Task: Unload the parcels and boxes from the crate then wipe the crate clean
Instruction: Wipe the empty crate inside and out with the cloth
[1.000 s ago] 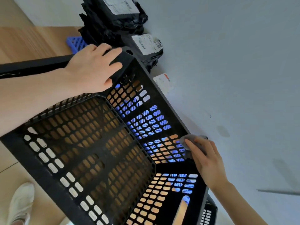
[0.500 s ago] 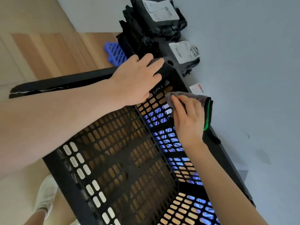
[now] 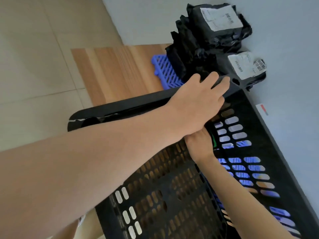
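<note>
Inside the tilted crate, near its far corner, the right hand meets a green-edged cloth, fingers hidden under the other wrist, so its grip cannot be told. On that corner's rim the left hand curls its fingers over the edge. If that hold slips, the crate could drop onto the wiping hand or knock the parcels stacked just beyond.
</note>
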